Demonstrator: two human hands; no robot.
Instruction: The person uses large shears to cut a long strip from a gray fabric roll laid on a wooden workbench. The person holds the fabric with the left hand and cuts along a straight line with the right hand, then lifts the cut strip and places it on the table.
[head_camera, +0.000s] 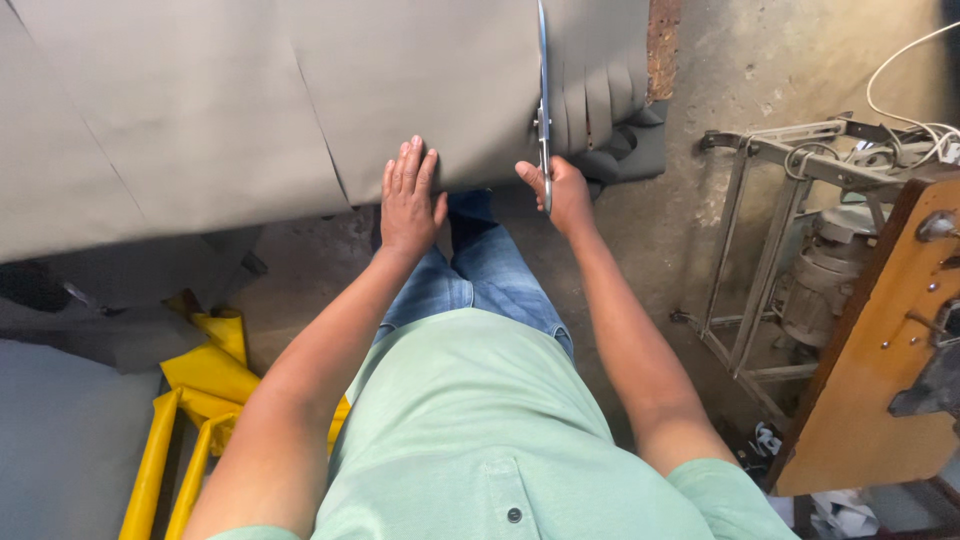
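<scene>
Cutting strips from the grey sheet (250, 110) spread across the table, the person is working shears (544, 110) gripped in the right hand (565, 195); several strips (600, 95) are already hanging cut at the right edge, with the wide remainder uncut. The left hand (410, 200) is pressing flat, fingers together, on the sheet's near edge

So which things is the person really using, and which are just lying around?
In use:
- grey fabric sheet, pressed flat by the left hand
- scissors, held by the right hand

Lying about:
- yellow material on the floor
- metal stand with motor
- wooden board
</scene>
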